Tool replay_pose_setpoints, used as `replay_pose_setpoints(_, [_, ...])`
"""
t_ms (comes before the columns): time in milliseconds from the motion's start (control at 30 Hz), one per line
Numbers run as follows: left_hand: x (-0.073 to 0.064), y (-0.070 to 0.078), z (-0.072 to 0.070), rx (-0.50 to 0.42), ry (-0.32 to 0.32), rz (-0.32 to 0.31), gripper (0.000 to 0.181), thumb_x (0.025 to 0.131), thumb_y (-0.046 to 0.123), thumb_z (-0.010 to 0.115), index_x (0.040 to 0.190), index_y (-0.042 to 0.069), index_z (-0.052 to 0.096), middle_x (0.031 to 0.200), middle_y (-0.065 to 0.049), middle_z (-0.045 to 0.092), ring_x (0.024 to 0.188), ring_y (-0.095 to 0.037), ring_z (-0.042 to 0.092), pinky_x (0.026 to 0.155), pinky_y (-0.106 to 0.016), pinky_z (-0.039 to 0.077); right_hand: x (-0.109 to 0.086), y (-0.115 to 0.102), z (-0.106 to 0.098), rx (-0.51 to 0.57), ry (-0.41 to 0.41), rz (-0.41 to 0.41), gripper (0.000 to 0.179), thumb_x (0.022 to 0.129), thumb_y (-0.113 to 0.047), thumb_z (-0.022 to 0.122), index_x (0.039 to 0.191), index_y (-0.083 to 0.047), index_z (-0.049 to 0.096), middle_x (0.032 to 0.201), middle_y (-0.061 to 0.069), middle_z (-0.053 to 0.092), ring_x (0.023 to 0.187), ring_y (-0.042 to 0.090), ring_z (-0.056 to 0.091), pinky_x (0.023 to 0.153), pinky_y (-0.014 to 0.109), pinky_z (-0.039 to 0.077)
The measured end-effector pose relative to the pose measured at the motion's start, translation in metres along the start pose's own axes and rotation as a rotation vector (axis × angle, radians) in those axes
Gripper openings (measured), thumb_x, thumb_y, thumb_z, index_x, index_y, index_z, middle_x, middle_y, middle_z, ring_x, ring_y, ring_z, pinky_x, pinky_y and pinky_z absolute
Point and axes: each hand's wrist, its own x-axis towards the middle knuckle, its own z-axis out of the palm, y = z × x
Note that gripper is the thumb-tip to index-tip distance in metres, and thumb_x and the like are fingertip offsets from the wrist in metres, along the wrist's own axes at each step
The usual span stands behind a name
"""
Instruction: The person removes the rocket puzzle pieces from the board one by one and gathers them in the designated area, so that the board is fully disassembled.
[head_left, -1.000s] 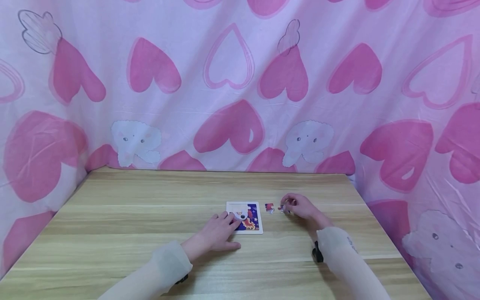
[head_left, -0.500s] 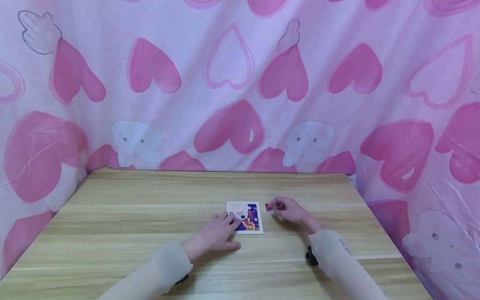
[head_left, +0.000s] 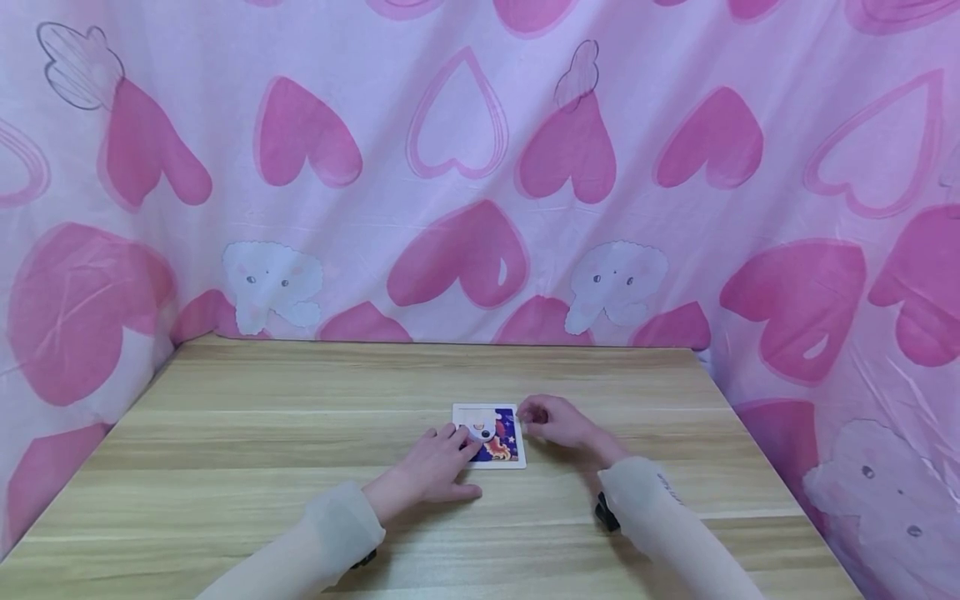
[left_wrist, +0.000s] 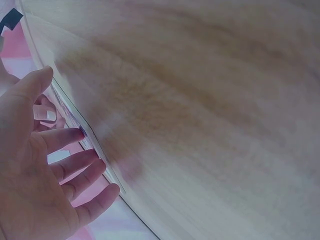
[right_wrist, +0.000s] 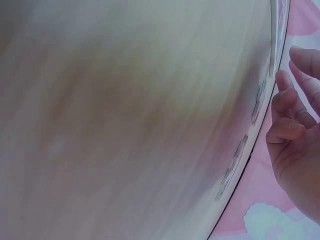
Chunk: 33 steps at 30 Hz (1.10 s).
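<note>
A small white-bordered jigsaw puzzle [head_left: 511, 433] with a purple starry picture lies on the table in the head view. My left hand [head_left: 435, 465] rests its fingertips on the puzzle's left part, fingers fairly straight, hiding some of it. At the puzzle's upper right edge is my right hand [head_left: 557, 421], its fingers loosely bent. The right wrist view shows that hand's thumb and fingers apart, with no object seen between them. Beneath and beside it, two loose puzzle pieces [right_wrist: 259, 102] lie flat on the table; in the head view the hand hides them.
The wooden table [head_left: 300, 400] extends around the puzzle on all sides. A pink curtain [head_left: 465, 250] with hearts hangs behind it and along both sides. A black wrist device [head_left: 606, 512] sits under the right sleeve.
My right hand has moved left from the outer loose piece, across the inner one, to the puzzle's right edge. My left hand has stayed in place.
</note>
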Motion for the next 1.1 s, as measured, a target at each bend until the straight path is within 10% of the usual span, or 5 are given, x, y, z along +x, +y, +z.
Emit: replay_pose_setpoints(1100, [0.000,0.001,-0.002,0.011,-0.003,0.001,0.072,0.077,0.064,0.047,0.129,0.014,0.047,0.126,-0.009,0.045,0.109,-0.024,0.041,0.087,-0.045,0.038,0.038,-0.019,0.009,-0.196,-0.123,0.173,0.033,0.073,-0.015,0.072,0.104,-0.017,0.059,0.092,-0.002,0.046,0.082,0.015,0.045,0.074,0.031,0.041])
